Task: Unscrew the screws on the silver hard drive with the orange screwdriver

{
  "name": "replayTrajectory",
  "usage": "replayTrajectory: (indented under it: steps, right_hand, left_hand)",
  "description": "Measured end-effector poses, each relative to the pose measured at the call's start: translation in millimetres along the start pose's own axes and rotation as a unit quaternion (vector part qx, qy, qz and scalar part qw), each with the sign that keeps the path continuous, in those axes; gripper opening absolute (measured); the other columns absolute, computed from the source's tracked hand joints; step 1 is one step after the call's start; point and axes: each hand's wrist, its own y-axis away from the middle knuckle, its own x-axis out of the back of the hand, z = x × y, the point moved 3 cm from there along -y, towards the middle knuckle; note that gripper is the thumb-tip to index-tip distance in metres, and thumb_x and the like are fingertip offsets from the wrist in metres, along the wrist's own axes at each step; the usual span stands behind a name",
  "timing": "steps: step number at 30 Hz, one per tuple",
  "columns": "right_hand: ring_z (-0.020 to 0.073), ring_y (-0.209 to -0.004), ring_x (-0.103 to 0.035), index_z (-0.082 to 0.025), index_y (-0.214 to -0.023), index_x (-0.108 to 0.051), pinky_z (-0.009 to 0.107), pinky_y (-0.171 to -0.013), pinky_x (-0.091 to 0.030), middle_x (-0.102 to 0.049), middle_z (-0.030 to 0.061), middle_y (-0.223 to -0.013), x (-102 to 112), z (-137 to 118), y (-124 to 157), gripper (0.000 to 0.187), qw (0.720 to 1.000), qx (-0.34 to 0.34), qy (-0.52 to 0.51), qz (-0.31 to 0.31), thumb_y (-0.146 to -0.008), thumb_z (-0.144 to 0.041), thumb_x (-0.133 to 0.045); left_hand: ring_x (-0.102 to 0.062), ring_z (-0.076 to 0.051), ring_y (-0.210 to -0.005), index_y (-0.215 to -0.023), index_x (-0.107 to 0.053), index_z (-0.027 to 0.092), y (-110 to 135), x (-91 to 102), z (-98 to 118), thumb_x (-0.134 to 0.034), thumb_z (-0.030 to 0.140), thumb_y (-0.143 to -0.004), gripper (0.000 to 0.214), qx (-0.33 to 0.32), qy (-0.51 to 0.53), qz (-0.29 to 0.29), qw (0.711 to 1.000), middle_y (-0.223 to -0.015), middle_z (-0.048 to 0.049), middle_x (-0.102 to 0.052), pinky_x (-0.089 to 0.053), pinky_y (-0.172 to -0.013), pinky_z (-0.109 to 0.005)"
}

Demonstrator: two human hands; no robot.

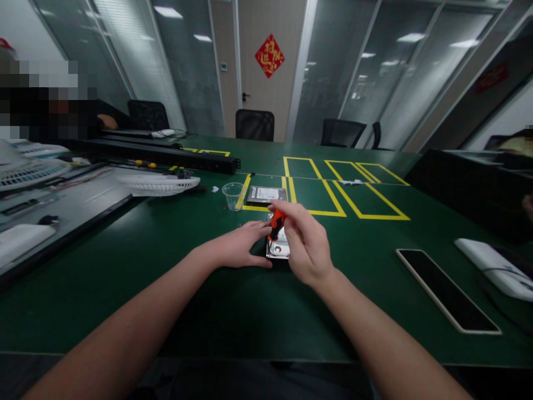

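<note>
A silver hard drive (280, 251) lies on the green table (166, 278) in front of me. My left hand (241, 245) rests against its left side, fingers stretched along the edge and pressing on it. My right hand (303, 241) is closed round an orange-handled screwdriver (275, 223), held upright with its tip down on the drive. A second hard drive (266, 195) with a white label lies just behind, beside a clear plastic cup (232, 195).
Yellow tape boxes (358, 194) mark the table behind the drives. A phone (447, 289) lies face up at the right, next to a white device (495, 266). A white fan grille (160, 183) and a black power strip (166, 155) sit at the left. Another person sits far left.
</note>
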Motion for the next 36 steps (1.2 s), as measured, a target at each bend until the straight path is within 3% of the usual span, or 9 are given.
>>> replayTrajectory:
  steps: [5, 13, 21, 26, 30, 34, 36]
  right_hand:
    - [0.0317, -0.137, -0.091, -0.035, -0.163, -0.082, 0.056, -0.117, -0.079, -0.093, 0.0114, -0.148, -0.9, -0.7, -1.6, 0.039, 0.999, 0.029, 0.001, 0.022, -0.133, -0.025, -0.058]
    - [0.0289, -0.116, -0.089, -0.033, -0.158, -0.084, 0.049, -0.102, -0.079, -0.094, 0.0087, -0.133, -2.0, 1.9, -2.1, 0.032, 0.999, 0.027, 0.028, 0.011, -0.127, -0.032, -0.075]
    - [0.0306, -0.132, -0.095, -0.033, -0.169, -0.08, 0.056, -0.118, -0.081, -0.094, 0.0119, -0.149, -1.0, -1.4, 0.6, 0.043, 1.0, -0.006, -0.029, -0.002, -0.136, -0.027, -0.054]
    - [0.0321, -0.142, -0.093, -0.032, -0.163, -0.082, 0.056, -0.123, -0.08, -0.094, 0.0132, -0.151, 0.2, -2.9, -0.3, 0.036, 1.0, 0.007, -0.01, 0.016, -0.133, -0.026, -0.062]
    - [0.0316, -0.132, -0.094, -0.032, -0.158, -0.083, 0.052, -0.114, -0.081, -0.096, 0.0115, -0.144, -0.6, -1.4, -1.2, 0.033, 1.0, 0.012, 0.013, 0.026, -0.128, -0.026, -0.072]
    - [0.0311, -0.124, -0.095, -0.032, -0.155, -0.085, 0.05, -0.108, -0.082, -0.097, 0.0101, -0.139, -1.2, 1.3, -1.4, 0.03, 0.999, 0.016, 0.018, 0.025, -0.125, -0.031, -0.081]
    - [0.0307, -0.125, -0.095, -0.031, -0.155, -0.086, 0.05, -0.109, -0.082, -0.098, 0.01, -0.14, -0.9, 1.2, -1.5, 0.028, 1.0, 0.019, 0.011, 0.018, -0.129, -0.033, -0.077]
  left_hand:
    - [-0.053, -0.056, -0.191, -0.18, -0.071, 0.025, -0.7, -1.1, -1.7, -0.106, 0.073, -0.099, 0.1, -0.004, -0.003, -0.001, 1.0, -0.196, -0.023, -0.067, -0.049, -0.155, -0.076]
    - [-0.056, -0.054, -0.189, -0.187, -0.068, 0.029, 1.4, -2.5, -3.9, -0.108, 0.066, -0.099, 0.103, -0.003, 0.013, -0.001, 1.0, -0.196, -0.0218, -0.066, -0.047, -0.156, -0.075]
    - [-0.055, -0.056, -0.189, -0.181, -0.072, 0.029, -0.6, 0.6, 0.2, -0.109, 0.066, -0.099, 0.098, -0.018, 0.003, 0.005, 1.0, -0.194, -0.02, -0.069, -0.049, -0.155, -0.075]
    - [-0.051, -0.055, -0.193, -0.186, -0.068, 0.028, -0.7, -1.2, -4.0, -0.11, 0.069, -0.098, 0.106, -0.014, 0.002, 0.005, 1.0, -0.202, -0.022, -0.061, -0.045, -0.158, -0.076]
    - [-0.049, -0.052, -0.194, -0.191, -0.064, 0.03, 0.2, -1.9, -5.1, -0.109, 0.069, -0.098, 0.109, -0.013, 0.005, 0.005, 1.0, -0.204, -0.0207, -0.059, -0.042, -0.16, -0.073]
    - [-0.054, -0.054, -0.19, -0.189, -0.067, 0.029, 0.5, -1.2, -3.1, -0.109, 0.067, -0.098, 0.107, -0.012, 0.005, 0.003, 1.0, -0.198, -0.021, -0.065, -0.046, -0.157, -0.074]
    - [-0.059, -0.054, -0.185, -0.185, -0.07, 0.029, 0.1, -0.5, -1.4, -0.109, 0.065, -0.099, 0.101, -0.02, 0.002, 0.009, 1.0, -0.192, -0.0206, -0.07, -0.049, -0.155, -0.074]
